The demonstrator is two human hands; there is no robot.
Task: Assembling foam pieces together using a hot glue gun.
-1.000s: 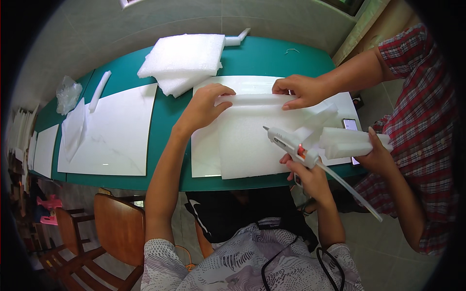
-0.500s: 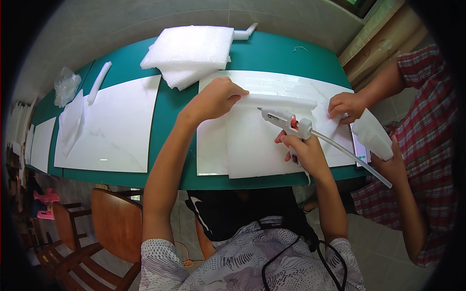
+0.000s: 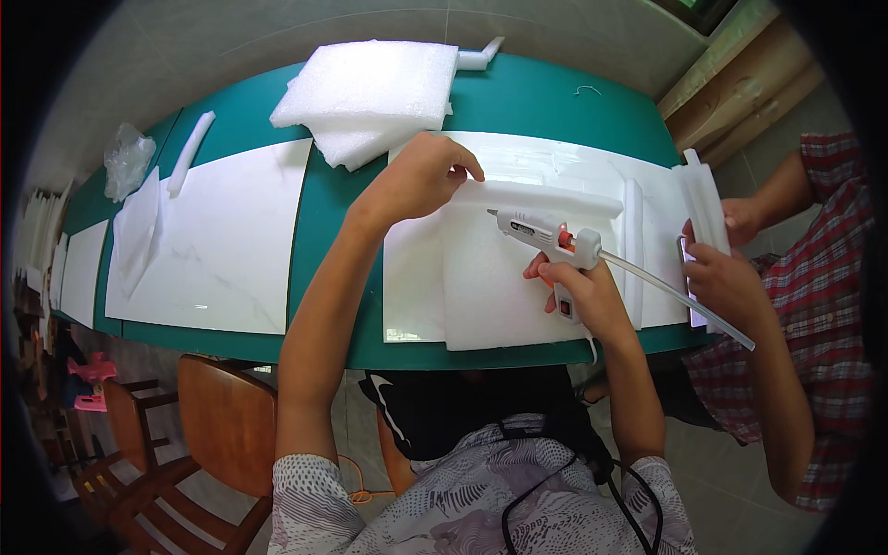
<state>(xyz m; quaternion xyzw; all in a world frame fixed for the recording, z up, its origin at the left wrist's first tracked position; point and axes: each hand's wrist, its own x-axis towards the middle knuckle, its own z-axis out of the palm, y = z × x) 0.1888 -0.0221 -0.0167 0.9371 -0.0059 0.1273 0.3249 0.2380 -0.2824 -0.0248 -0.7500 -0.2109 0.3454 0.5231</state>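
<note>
My right hand [image 3: 583,296] grips a white hot glue gun [image 3: 541,236]. Its nozzle points left, over a white foam sheet [image 3: 499,287], and a long clear glue stick [image 3: 684,301] sticks out of its back. At the left end of a white foam strip [image 3: 546,197], my left hand [image 3: 430,171] is closed, thumb and finger pinching that end. The strip lies along the sheet's far edge. Sheet and strip rest on a glossy white marbled panel [image 3: 407,314]. Another foam strip [image 3: 633,245] lies front to back beside the sheet's right side.
At right, a co-worker's hands [image 3: 726,268] hold white foam pieces [image 3: 705,199] by a phone-like device [image 3: 692,287]. Stacked foam sheets [image 3: 370,88] lie at the back of the green table [image 3: 546,97]. A second marbled panel [image 3: 222,240] is at left; wooden chairs [image 3: 227,416] stand in front.
The co-worker's left hand has left the panel; both hands now hold foam pieces at its right edge. The front-to-back strip now shows. My hands hold nearly the same pose.
</note>
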